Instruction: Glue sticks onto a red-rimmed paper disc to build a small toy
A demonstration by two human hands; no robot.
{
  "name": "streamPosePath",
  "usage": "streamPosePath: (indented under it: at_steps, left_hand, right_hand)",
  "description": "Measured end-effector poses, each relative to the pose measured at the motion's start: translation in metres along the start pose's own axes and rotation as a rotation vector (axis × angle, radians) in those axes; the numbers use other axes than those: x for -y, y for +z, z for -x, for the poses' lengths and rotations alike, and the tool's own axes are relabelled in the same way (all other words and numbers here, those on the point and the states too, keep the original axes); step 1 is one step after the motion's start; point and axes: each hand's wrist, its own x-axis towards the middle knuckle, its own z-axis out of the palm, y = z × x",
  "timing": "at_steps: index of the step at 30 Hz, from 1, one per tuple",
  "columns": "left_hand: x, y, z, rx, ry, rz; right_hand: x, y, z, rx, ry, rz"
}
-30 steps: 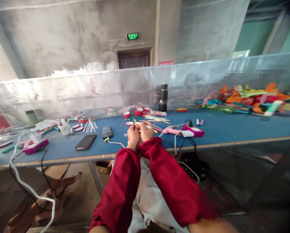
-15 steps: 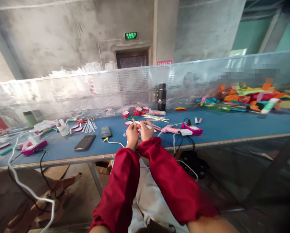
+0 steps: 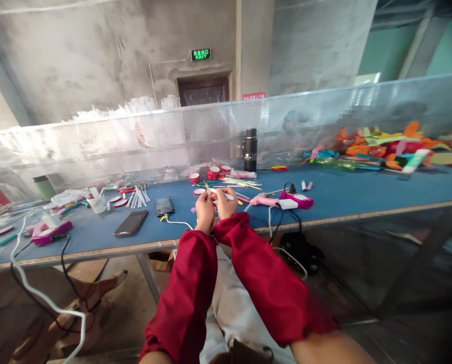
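Observation:
Both my hands are close together above the front of the blue table, fingers closed. In my left hand (image 3: 205, 208) is a thin stick (image 3: 206, 185) with a yellowish-brown upper end, pointing up. My right hand (image 3: 226, 203) grips a slim white pen-like thing (image 3: 229, 196), whose left end reaches toward the left fingers. Whether the two things touch is too small to tell. Just behind the hands lie a red-rimmed white disc (image 3: 199, 192) and several pale thin sticks (image 3: 243, 182). A pink glue gun (image 3: 264, 199) rests to the right of my right hand.
Left of my hands lie a phone (image 3: 131, 223) and a small blurred-out grey item (image 3: 165, 207) on a white cable. Red patterned tape rolls (image 3: 213, 173) and a black bottle (image 3: 250, 150) stand behind. A magenta power strip (image 3: 300, 200) sits right; colourful craft pieces (image 3: 385, 144) are heaped far right.
The view has shifted slightly, so the scene sits a little further left. My hands keep nearly the same pose and the same things in them.

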Motion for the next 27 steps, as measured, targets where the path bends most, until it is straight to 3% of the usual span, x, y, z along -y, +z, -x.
streamPosePath:
  at_steps: [27]
  left_hand:
    - [0.0059, -0.0016, -0.0044, 0.018, 0.036, -0.041]
  right_hand:
    - [0.0013, 0.002, 0.0023, -0.05, -0.104, -0.047]
